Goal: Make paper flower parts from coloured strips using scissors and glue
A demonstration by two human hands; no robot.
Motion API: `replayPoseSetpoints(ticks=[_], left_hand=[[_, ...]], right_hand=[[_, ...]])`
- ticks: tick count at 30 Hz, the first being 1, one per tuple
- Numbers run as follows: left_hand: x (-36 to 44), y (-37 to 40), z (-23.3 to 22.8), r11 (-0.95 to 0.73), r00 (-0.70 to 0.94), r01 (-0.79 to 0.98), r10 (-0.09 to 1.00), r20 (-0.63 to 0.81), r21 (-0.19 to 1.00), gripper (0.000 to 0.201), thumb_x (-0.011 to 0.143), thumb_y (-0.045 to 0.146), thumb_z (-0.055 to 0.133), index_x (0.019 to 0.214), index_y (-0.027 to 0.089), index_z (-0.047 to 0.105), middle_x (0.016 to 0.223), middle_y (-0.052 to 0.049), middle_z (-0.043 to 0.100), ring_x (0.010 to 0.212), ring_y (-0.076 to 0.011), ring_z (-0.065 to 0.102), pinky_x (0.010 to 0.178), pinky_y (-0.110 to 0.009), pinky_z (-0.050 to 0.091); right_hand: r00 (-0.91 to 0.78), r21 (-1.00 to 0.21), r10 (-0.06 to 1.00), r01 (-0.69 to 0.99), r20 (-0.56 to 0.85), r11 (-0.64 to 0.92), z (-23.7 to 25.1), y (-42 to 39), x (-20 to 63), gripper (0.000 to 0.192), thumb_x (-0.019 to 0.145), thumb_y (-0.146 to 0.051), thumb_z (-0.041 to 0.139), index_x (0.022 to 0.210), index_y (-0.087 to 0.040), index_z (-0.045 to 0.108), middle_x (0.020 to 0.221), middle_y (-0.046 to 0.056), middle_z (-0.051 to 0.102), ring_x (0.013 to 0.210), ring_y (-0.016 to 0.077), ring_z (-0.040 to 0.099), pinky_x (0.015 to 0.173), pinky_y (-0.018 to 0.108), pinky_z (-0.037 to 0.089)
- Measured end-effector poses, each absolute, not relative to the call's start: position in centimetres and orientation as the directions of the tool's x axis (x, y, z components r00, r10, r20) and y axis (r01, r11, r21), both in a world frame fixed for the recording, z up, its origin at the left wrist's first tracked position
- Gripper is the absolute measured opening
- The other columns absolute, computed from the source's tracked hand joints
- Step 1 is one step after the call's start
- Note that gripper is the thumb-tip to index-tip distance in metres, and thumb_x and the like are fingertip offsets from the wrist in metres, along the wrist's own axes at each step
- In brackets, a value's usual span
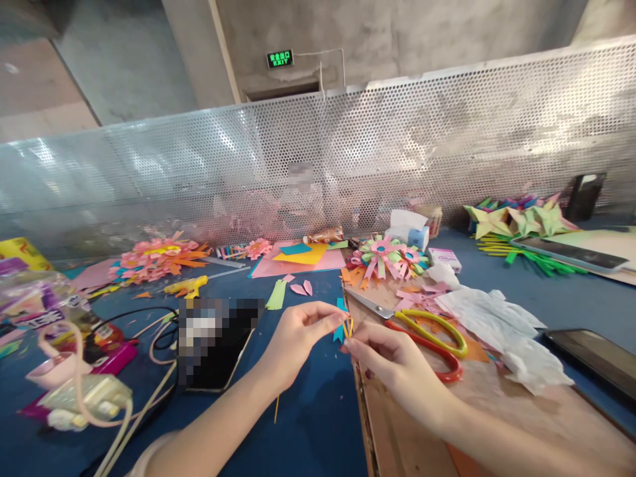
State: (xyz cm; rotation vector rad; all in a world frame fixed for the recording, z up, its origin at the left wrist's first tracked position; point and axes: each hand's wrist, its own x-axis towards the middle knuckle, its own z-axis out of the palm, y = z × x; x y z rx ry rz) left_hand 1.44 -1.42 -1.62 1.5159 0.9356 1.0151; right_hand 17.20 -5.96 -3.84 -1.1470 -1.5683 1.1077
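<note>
I have both hands meeting over the edge of the board [397, 424], just above the blue worktop [308, 424]. My left hand [293, 341] is pinched shut on a thin yellow strip [349, 326], thumb and forefinger at its tip; my right hand [392, 358] closes on the same strip from the other side, fingers curled. A scrap of teal paper [338, 331] sits right behind the strip, touching or nearly so; I cannot tell whether it is held too.

Judging by what lies around, a good deal is already made: a finished pink-and-green flower [385, 255] stands beyond the scissors [427, 331], another pink and orange flower [159, 257] lies far left, and folded stars [517, 220] sit at the right. The strip in my fingers looks like an early piece of a new one, still small and unshaped, so I judge this piece barely begun. Cut petals [303, 288] and coloured sheets [298, 255] wait near the fence. The scissors lie just beside my right hand, unused.
</note>
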Motion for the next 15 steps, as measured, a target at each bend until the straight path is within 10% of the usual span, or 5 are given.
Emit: replayPoseSetpoints(ticks=[15], left_hand=[[1.49,-1.54,-1.96,-0.079,0.344,0.007,0.936,0.072,0.997,0.024,0.078,0.038,0.063,0.084,0.016,0.071,0.089,-0.009,0.069,0.084,-0.0203,0.060,0.076,-0.030,0.045]], right_hand=[[-0.166,-0.958,0.971,0.200,0.174,0.206,-3.87,-5.60,17.20,0.031,0.087,-0.039,0.051,0.067,-0.017,0.058,0.063,-0.003,0.047,0.059,0.0096,0.039,0.054,0.022,0.030]])
